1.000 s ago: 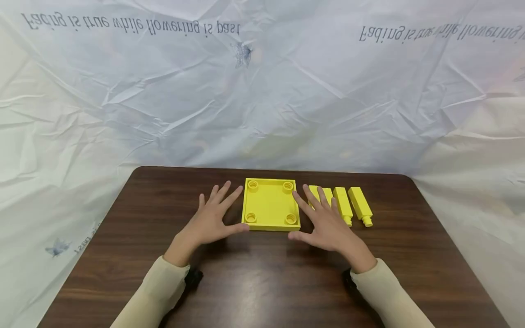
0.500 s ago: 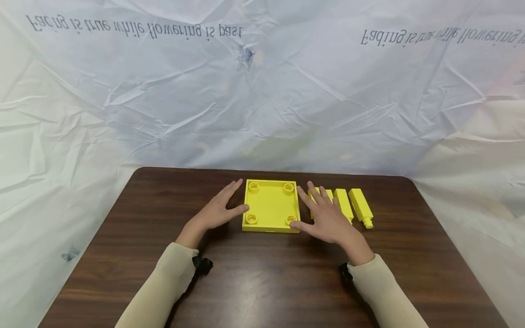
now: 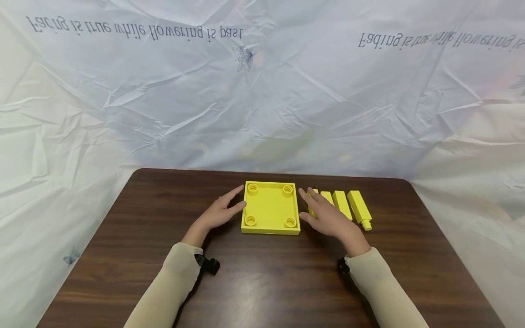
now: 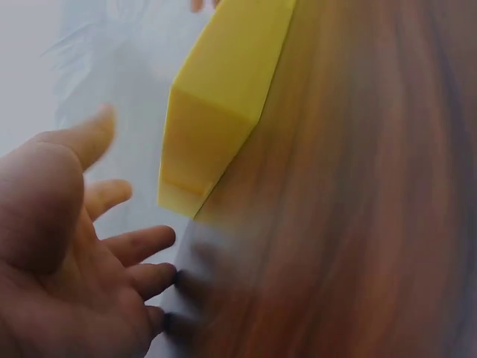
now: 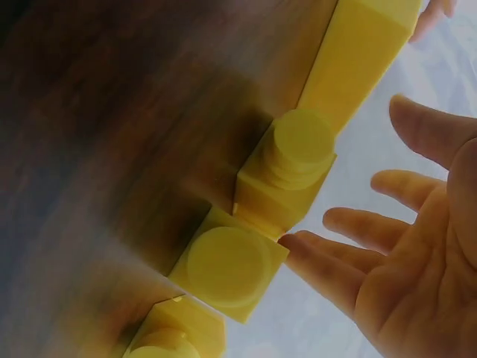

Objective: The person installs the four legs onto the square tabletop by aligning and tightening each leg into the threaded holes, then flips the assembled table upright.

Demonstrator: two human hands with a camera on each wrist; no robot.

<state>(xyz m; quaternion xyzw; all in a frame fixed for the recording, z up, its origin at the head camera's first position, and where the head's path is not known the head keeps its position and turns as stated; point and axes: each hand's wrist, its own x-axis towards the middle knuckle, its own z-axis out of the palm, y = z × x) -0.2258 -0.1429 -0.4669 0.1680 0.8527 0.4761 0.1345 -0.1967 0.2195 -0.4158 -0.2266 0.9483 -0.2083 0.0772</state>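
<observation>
A square yellow tray point(image 3: 270, 205) lies on the far part of the brown tabletop point(image 3: 254, 282), the left hand point(image 3: 215, 215) just left of it and the right hand point(image 3: 326, 217) just right, both with fingers apart, and at the right a row of four yellow posts point(image 3: 360, 207), some partly hidden.

A: R hand?
B: R hand point(image 5: 417, 291) palm to cam, fingers out straight-ish, thumb spread. One fingertip right by mid block point(image 5: 227, 265); contact? can't tell.
A: Blocks?
B: 3 yellow, in a row on wood worktop point(image 5: 112, 149), round knobs twd cam. Near block point(image 5: 175, 332) cut off by frame; far block point(image 5: 276, 198) overlaps yellow slab point(image 5: 358, 52) in view.
A: Worktop edge?
B: Hidden behind yellow pcs, white sheet point(image 5: 298, 328) beyond. Bit of L hand point(image 5: 431, 21) by slab's corner.
</observation>
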